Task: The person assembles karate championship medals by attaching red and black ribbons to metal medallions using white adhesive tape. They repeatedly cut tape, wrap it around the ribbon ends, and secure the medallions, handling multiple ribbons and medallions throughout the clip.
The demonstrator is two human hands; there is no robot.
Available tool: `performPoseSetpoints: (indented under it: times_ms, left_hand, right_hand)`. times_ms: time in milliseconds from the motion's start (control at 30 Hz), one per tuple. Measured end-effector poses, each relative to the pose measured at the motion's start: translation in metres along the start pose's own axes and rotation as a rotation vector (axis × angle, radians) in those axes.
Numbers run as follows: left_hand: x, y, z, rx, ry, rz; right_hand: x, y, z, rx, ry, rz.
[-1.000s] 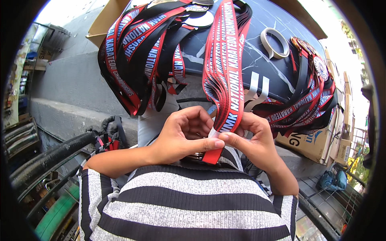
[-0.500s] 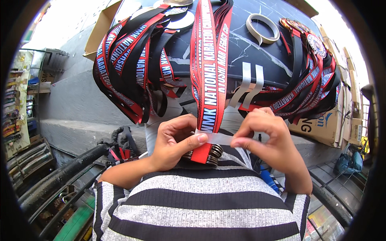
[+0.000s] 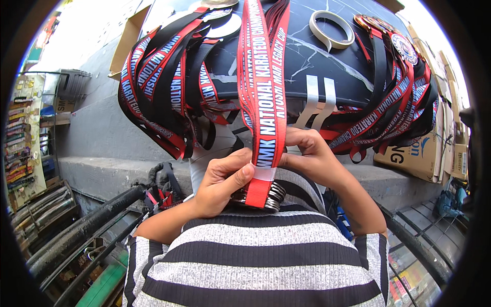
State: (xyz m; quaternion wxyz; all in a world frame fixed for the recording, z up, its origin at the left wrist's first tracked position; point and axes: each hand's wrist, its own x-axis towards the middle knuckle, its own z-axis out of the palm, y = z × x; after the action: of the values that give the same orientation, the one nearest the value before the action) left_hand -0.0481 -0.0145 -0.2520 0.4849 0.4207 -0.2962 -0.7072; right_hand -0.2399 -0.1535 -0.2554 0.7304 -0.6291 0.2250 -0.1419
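Note:
A thick bundle of red medal ribbons with white lettering runs from the table down to my lap. At its lower end hangs a stack of round metal medals. A whitish strip of tape lies across the ribbons just above the medals. My left hand is closed on the bundle's left edge, its thumb beside the tape. On the right edge, my right hand is closed with the tape's free end; its fingertips are partly hidden behind the ribbons.
On the dark marbled table lies a tape roll. Two cut tape strips hang from its front edge. More ribboned medals drape over the left and right sides. A cardboard box stands at the right.
My right hand has moved left and in against the bundle, carrying the tape's end round behind the ribbons. The stretched tape between the hands now lies flat across the front.

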Motion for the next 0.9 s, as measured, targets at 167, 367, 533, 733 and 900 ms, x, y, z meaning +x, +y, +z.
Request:
performPoseSetpoints:
  times_ms: [167, 367, 533, 733, 900]
  left_hand:
    - [0.003, 0.001, -0.002, -0.155, -0.043, -0.066]
    - [0.009, -0.007, 0.000, -0.446, 0.074, -0.218]
    - [0.016, -0.012, 0.001, -0.533, 0.017, -0.340]
    - [0.019, -0.007, -0.001, -0.549, -0.060, -0.320]
    - [0.021, -0.006, 0.001, -0.491, -0.013, -0.390]
  right_hand:
    - [-0.001, 0.010, 0.001, 0.029, -0.007, -0.032]
    - [-0.008, 0.024, 0.009, 0.141, 0.041, 0.008]
    - [-0.004, 0.035, 0.012, 0.186, 0.029, -0.111]
    - [0.004, 0.031, 0.015, 0.141, 0.047, -0.215]
    - [0.005, 0.025, 0.016, 0.113, 0.123, -0.128]
